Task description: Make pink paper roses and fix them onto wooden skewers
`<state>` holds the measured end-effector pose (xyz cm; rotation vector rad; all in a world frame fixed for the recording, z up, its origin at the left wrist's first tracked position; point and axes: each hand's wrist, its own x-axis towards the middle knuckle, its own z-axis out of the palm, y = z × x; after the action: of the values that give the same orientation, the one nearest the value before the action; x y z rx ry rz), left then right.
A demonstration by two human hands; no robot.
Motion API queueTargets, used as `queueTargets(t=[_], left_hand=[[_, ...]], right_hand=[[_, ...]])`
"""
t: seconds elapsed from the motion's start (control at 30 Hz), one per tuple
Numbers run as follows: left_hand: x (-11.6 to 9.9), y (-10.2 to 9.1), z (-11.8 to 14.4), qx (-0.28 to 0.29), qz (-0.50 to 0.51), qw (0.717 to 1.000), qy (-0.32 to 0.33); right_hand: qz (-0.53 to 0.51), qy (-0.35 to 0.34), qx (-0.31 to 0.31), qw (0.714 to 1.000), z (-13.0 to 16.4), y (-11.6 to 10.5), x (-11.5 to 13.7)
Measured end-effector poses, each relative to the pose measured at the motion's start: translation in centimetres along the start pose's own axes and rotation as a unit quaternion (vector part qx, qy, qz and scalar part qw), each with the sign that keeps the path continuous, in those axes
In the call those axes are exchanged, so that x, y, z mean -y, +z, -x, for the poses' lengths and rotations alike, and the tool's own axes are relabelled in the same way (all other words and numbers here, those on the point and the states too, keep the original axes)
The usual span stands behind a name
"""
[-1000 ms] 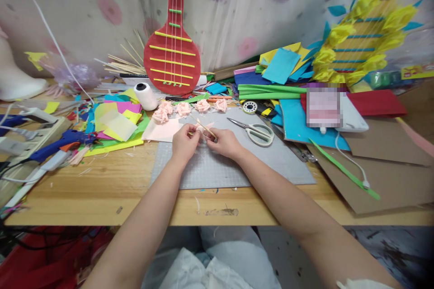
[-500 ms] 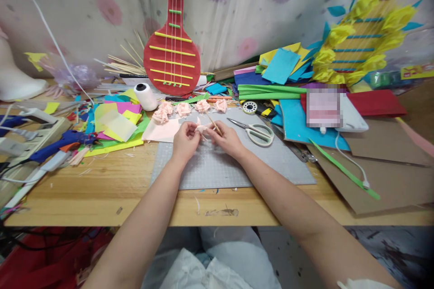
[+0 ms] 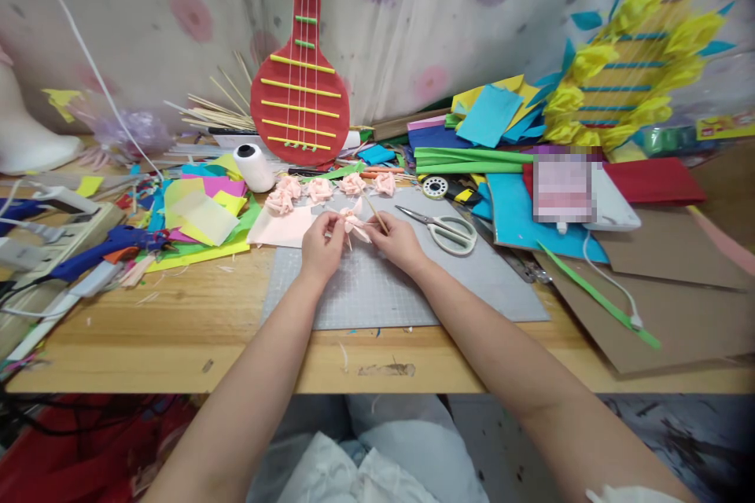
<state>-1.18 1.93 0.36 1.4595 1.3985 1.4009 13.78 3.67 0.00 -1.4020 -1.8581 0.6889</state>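
Both hands have lifted slightly off the mat since the earlier frames, and the thin stick has swung from lying low between them to pointing up and away. The left hand (image 3: 322,240) pinches the pale pink paper flower (image 3: 352,222) at its base, and the right hand (image 3: 401,240) is closed on the wooden stick (image 3: 375,214) right against the flower, so both hands are grasping. The flower is held just above the grey cutting mat (image 3: 406,291), which lies on the wooden surface (image 3: 177,330).

The piece in hand looks partly formed: petals spread loosely at the top, while the lower end is bunched between the fingers, so the shaping seems unfinished. Just beyond the hands, a flat pink sheet (image 3: 280,228) lies at the mat's far left corner, uncut stock by the look of it. Scissors (image 3: 442,228) rest shut on the mat to the right. Farther back, four finished pink flowers (image 3: 318,189) sit in a row, which suggests this is the fifth of a set. Behind them stand a white thread spool (image 3: 255,167) and a red paper guitar (image 3: 300,86).
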Motion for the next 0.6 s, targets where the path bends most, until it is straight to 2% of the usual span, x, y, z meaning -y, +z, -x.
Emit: queueTargets(t=[0.1,0.23,0.3,0.4,0.5,0.6], left_hand=[[-0.2,0.1,-0.3,-0.026,0.085,0.995,-0.041],[-1.0,0.0,-0.6,-0.050,0.201,0.964,-0.167],[-1.5,-0.2,-0.5,-0.010,0.234,0.939,-0.252],[-2.3,-0.4,-0.3,0.082,0.304,0.881,-0.352],[-2.7,-0.6,-0.2,0.109,0.368,0.844,-0.374],[-2.6,-0.7,-0.4,0.098,0.396,0.837,-0.365]], right_hand=[[0.074,-0.021,-0.049,0.996,0.1,-0.3,0.4],[0.182,-0.075,-0.073,0.978,0.2,-0.8,0.6],[0.216,-0.088,-0.084,0.969,0.2,-1.1,0.6],[0.239,-0.107,-0.095,0.960,0.2,-1.4,0.6],[0.249,-0.138,-0.086,0.955,0.3,-1.5,0.8],[0.249,-0.162,-0.062,0.953,0.5,-1.2,0.9]])
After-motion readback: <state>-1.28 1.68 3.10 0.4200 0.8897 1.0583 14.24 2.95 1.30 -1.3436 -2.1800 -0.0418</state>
